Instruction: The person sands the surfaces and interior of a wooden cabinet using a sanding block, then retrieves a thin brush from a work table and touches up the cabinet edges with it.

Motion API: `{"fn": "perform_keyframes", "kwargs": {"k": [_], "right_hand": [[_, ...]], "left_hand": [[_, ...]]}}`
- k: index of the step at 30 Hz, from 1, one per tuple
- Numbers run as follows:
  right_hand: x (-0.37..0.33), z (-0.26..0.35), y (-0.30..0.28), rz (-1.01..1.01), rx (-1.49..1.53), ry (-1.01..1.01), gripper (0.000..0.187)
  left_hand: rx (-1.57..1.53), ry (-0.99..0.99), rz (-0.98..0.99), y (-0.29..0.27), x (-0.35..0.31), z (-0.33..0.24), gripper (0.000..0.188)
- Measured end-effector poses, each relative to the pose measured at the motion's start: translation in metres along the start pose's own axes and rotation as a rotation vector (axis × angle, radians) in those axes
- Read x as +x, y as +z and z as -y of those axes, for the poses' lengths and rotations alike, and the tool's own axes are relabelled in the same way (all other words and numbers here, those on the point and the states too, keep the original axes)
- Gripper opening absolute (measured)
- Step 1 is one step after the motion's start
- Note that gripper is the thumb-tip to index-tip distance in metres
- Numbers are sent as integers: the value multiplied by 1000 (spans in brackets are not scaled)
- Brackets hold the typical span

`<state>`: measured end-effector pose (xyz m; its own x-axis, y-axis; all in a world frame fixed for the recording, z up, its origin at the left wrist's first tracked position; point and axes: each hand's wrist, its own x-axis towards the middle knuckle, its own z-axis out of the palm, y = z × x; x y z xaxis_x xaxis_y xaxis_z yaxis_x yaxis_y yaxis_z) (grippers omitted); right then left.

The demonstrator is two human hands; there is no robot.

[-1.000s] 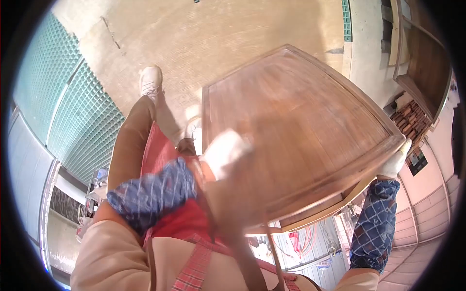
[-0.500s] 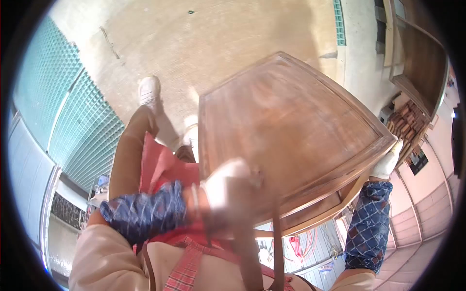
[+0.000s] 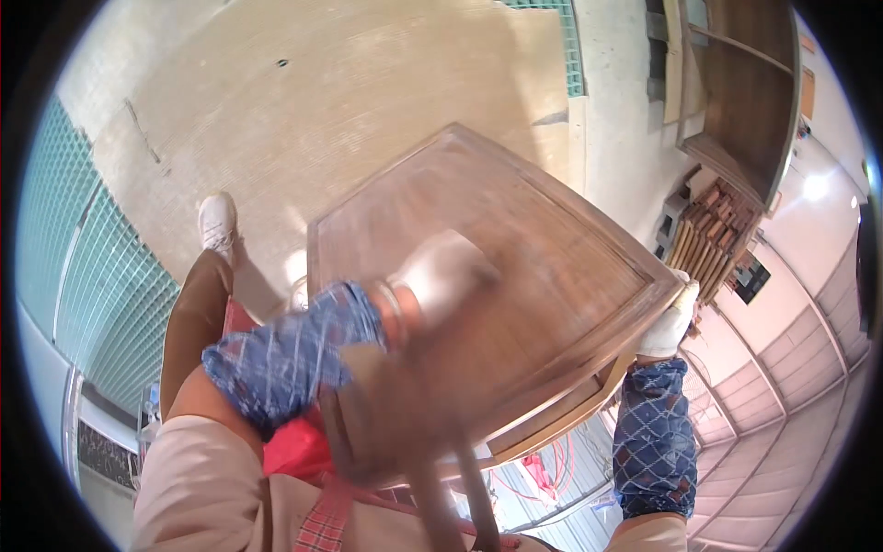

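Observation:
A brown wooden cabinet (image 3: 441,198), with a flat panel framed by a raised border, stands tilted in front of me; pale, dusty streaks cover its surface. My left hand (image 3: 446,276), in a white glove, is over the middle of this panel. Motion smears its fingers, so whether anything is in them is hidden. My right hand (image 3: 670,322), gloved too, is closed around the panel's far right corner. Blue patterned sleeve covers (image 3: 299,345) wrap both forearms. An open gap with a lighter wooden edge shows below the panel's near right side.
Stacked wood pieces (image 3: 708,230) and a larger brown wooden cabinet (image 3: 750,101) are at the right. Green mesh (image 3: 110,239) runs along the left. Brown board (image 3: 359,92) covers part of the floor ahead. A brown strap (image 3: 474,497) hangs close before me.
My left hand has moved up and farther across the panel. The view has shifted, so the cabinet and my right hand sit farther left; my right hand keeps its hold on the corner.

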<state>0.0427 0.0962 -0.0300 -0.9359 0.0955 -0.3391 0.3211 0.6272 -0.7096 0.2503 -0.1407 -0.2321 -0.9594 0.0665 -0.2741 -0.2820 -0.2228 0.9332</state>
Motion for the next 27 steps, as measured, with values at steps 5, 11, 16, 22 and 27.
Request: {"fn": "perform_keyframes", "kwargs": {"k": [5,11,16,22,27], "right_hand": [[-6,4,34,31,115,-9,33],[-28,32,55,47,24,-8,43],[-18,16,32,124,141,83,46],[-13,-4,19,-20,-273,-155,39],[-15,16,39,-122,-479,-192,39]], "left_hand": [[70,127,-305,7,63,47,27],[-214,614,-142,48,88,-65,23],[-880,57,193,31,115,-8,18],[27,38,-170,5,102,16,22],[238,-79,-174,32,107,-48,26]]}}
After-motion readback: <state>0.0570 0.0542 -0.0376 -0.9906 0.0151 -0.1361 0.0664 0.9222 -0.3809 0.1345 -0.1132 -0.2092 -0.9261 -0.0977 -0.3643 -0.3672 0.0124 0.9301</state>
